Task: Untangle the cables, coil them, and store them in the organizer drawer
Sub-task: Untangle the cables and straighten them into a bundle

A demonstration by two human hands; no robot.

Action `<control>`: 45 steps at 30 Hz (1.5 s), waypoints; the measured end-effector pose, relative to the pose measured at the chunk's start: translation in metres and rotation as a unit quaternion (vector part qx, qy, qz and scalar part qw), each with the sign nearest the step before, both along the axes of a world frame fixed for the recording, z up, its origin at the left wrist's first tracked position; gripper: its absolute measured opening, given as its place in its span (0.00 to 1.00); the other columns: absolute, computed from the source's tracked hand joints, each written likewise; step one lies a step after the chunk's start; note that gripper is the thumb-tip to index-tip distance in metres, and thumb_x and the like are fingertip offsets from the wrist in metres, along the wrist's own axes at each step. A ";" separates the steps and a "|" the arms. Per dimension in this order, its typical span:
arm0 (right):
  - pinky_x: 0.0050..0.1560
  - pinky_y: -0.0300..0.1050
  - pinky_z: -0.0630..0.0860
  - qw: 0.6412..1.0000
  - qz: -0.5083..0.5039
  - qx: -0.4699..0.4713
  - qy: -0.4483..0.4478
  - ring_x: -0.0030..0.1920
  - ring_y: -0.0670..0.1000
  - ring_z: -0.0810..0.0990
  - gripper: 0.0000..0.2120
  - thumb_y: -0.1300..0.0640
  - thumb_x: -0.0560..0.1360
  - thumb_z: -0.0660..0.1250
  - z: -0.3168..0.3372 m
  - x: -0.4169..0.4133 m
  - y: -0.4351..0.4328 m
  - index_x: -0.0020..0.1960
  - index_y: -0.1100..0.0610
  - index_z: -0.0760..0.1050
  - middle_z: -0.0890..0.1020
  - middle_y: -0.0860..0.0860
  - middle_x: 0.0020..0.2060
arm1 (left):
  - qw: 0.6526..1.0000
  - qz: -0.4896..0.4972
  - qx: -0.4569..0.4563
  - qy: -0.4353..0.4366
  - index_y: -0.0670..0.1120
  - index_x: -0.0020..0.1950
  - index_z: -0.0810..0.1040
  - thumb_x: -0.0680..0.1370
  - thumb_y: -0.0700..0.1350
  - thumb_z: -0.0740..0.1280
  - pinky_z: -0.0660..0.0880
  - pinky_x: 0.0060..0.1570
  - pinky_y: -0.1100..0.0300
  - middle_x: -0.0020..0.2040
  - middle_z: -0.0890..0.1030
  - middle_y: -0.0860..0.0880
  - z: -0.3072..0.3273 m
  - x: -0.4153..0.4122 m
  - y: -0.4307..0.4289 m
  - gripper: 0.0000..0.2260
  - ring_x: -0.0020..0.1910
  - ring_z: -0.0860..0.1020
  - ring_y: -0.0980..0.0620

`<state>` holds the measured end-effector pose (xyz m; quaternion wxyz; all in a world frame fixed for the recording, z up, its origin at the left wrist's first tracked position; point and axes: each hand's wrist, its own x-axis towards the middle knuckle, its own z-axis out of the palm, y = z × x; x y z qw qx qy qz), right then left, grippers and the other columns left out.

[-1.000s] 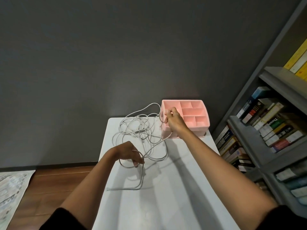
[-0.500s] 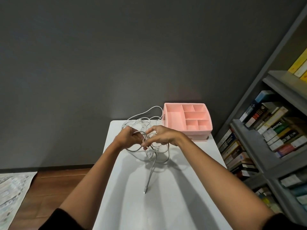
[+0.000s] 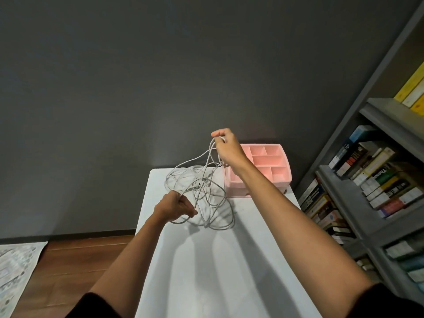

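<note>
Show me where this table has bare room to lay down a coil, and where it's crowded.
Bare: the near half of the white table, between the two forearms, from the cables to the near edge. Crowded: the far end, where the cables, gripped by the left hand and right hand, sprawl beside the pink organizer in the far right corner.

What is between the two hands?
In the head view, the tangled white cables run between them: the right hand pinches strands up high, the left hand grips a loop lower down, over the white table.
</note>
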<state>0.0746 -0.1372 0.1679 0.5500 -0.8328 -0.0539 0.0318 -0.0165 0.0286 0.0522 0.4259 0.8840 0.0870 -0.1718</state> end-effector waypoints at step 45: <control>0.25 0.39 0.70 0.945 -0.035 0.302 -0.125 0.21 0.41 0.67 0.12 0.69 0.79 0.54 0.079 0.013 -0.011 0.45 0.57 0.72 0.67 0.49 0.29 | 0.972 0.021 0.117 -0.201 0.51 0.71 0.68 0.72 0.60 0.69 0.63 0.65 0.46 0.74 0.65 0.45 -0.004 0.047 -0.064 0.30 0.69 0.63 0.39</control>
